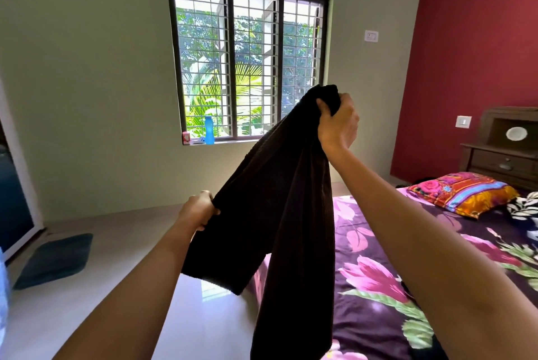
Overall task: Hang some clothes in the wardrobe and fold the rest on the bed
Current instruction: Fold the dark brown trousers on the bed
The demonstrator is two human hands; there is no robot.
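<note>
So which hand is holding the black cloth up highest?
The right hand: it grips the bunched top of the black ribbed cloth; the left hand grips its edge much lower down.

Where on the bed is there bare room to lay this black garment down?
The floral sheet is bare from the bed's near edge up to the pillow, right of the hanging garment. It is crowded at the head end: the pillow and a black-and-white cloth lie there.
</note>
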